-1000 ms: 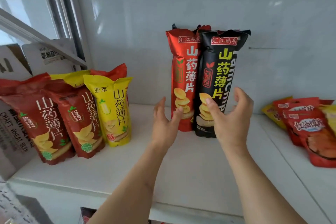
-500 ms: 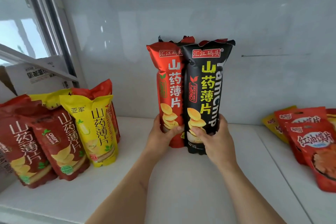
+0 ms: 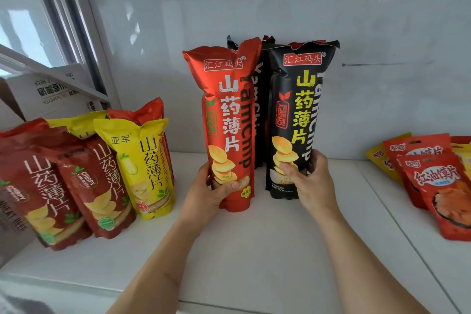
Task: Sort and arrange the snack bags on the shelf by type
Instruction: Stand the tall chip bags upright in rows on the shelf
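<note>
shelf [image 3: 254, 257]: white; everything I am sorting stands or lies on it, and my arms reach in from the front edge
change: half a second ago my two tall bags were pressed side by side; now I have drawn the red one left and toward me, so a gap shows a third tall black bag [image 3: 258, 120] standing behind, against the wall
meaning: I judge I am splitting the tall pair by colour, red apart from black; neither is placed yet
left group [image 3: 76, 181]: dark red and yellow pouches upright at the left, reading 山药薄片, CRISPY, and 亚军 on the yellow one
red tall bag [image 3: 229, 122]: 汇江码头, 山药薄片, YamChip down the side
black tall bag [image 3: 297, 120]: same brand and words, plus CRISPY on a red tag
right pile [image 3: 433, 186]: flat red and yellow packets, the top one reading 红油馍片
left hand [image 3: 211, 194]: wrapped round the red tall bag's base
right hand [image 3: 309, 178]: clasping the black tall bag near its foot
</note>
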`<state>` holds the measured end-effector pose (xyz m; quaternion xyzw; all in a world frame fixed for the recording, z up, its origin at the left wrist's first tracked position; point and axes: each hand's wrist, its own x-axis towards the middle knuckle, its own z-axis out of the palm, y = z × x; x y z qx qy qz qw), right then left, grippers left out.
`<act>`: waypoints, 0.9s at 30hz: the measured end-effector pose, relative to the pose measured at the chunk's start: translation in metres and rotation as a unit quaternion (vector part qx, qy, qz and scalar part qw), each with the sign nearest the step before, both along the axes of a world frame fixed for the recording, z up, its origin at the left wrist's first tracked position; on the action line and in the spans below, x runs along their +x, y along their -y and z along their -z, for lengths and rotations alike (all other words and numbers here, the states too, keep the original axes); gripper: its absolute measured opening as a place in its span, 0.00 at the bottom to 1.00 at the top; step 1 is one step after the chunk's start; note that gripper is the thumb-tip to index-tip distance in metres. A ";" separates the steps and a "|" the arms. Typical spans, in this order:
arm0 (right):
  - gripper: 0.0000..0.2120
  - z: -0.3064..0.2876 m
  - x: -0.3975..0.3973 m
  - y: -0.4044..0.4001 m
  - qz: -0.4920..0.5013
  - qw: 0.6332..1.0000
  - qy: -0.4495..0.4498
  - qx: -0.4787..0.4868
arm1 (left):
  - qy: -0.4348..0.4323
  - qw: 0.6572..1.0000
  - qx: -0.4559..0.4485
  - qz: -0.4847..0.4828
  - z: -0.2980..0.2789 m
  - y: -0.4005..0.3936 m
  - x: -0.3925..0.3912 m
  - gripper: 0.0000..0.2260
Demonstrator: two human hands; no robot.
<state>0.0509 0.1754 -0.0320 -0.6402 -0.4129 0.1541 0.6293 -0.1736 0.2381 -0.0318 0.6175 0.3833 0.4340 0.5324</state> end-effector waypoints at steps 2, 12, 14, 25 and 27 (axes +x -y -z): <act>0.37 0.002 0.000 0.000 -0.003 1.000 -0.001 -0.001 | -0.001 1.000 0.003 0.007 -0.002 0.002 -0.004 0.37; 0.37 0.005 -0.009 0.008 -0.010 1.000 0.000 0.011 | 0.002 0.999 0.024 0.029 0.011 0.016 -0.034 0.32; 0.36 0.006 -0.010 0.013 -0.030 1.000 -0.004 0.008 | 0.012 0.999 0.024 0.026 0.012 0.022 -0.036 0.31; 0.28 0.007 -0.029 0.008 -0.070 0.997 -0.014 0.020 | 0.050 0.999 -0.005 0.016 0.017 0.032 -0.038 0.30; 0.28 0.007 -0.031 0.006 -0.082 0.996 -0.022 0.012 | 0.051 0.999 -0.005 0.014 0.017 0.033 -0.037 0.30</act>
